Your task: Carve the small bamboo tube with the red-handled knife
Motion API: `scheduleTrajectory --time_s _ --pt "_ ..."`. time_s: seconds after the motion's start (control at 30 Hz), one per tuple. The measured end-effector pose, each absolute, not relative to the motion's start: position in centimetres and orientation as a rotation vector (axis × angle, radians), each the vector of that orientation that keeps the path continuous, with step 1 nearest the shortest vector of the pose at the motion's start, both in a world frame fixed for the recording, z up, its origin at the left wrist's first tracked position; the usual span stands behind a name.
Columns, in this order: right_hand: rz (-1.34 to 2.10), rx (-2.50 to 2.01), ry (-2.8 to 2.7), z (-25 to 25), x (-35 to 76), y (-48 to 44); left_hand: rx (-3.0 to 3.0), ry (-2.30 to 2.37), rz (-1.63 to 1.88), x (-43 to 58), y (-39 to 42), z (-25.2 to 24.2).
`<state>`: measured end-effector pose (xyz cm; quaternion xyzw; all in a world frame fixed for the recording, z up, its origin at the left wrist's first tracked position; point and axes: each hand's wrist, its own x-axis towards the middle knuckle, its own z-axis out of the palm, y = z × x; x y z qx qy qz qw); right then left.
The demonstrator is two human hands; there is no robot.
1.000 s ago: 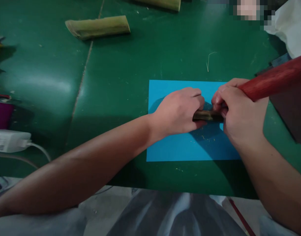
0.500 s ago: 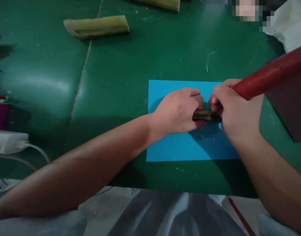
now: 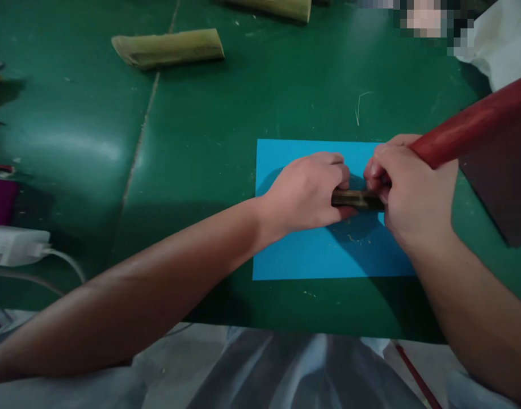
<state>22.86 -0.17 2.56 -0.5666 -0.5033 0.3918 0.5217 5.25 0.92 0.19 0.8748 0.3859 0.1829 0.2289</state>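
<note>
Over a blue sheet [image 3: 294, 255], my left hand [image 3: 307, 187] is closed around a short dark piece that looks like bamboo [image 3: 357, 199]. My right hand [image 3: 414, 193] grips a tool with a thick red wooden handle [image 3: 477, 122], which slants up to the right past my knuckles. The tool's working end is hidden inside my right hand, whose fingers are at the right end of the bamboo piece. Tiny pale shavings [image 3: 357, 238] lie on the sheet just below the piece.
Two cut bamboo lengths, one nearer [image 3: 171, 50] and one at the far edge [image 3: 281, 8], lie on the green table [image 3: 209, 125]. A dark flat board [image 3: 499, 193] is at right; a white charger [image 3: 17, 247] with cable and a purple item [image 3: 0, 201] are at left.
My right hand and the red handle have shifted very slightly to the right. My left hand stays around the bamboo piece with hardly any movement.
</note>
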Motion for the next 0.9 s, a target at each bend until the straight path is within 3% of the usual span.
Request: scheduleTrajectory --time_s 0.9 --pt "0.962 -1.432 -1.183 2.9 22.82 -0.35 2.472 1.048 0.473 5.24 0.96 0.23"
